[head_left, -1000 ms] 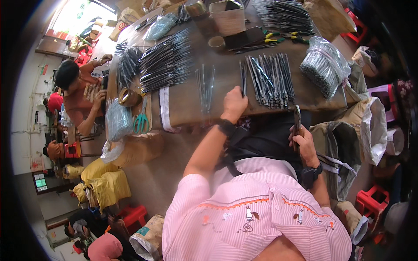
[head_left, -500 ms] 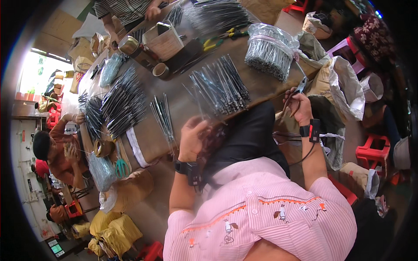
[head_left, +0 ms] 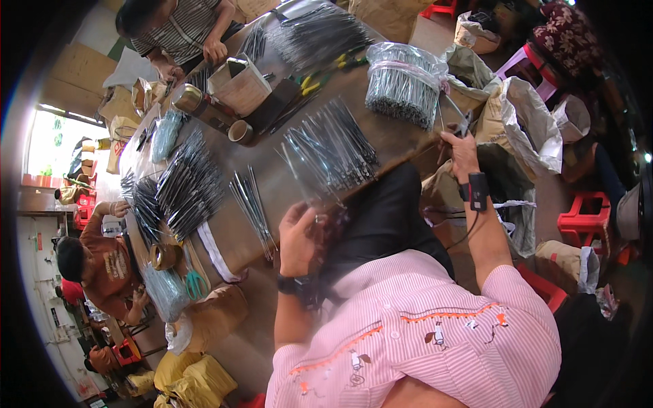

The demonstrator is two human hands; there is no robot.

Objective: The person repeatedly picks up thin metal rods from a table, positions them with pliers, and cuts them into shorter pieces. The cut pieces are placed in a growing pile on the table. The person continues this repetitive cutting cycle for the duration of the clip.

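Above the table's near edge my left hand [head_left: 300,234] is curled, its fingertips smeared by motion; what they pinch, if anything, is too blurred to tell. Just beyond it lies a spread of thin metal strips [head_left: 333,146], some ends jutting over the edge. A smaller group of strips [head_left: 250,204] lies to its left. My right hand [head_left: 462,153], at the right end of the table, is closed around a pair of pliers [head_left: 464,124], whose handles are partly hidden by the fingers. Near the pliers stands a plastic-wrapped bundle of strips [head_left: 403,88].
Larger strip piles [head_left: 190,183] cover the left of the brown table [head_left: 224,234]. A white box [head_left: 238,88], a cup [head_left: 240,132] and yellow-handled pliers [head_left: 311,87] lie farther back. Open sacks [head_left: 524,129] stand at right. Two people work across and left, near teal scissors [head_left: 197,284].
The view has shifted slightly. My right hand has turned, and the pliers sit lower in it. My left hand has drawn back a little from the strips. The person across leans further into view.
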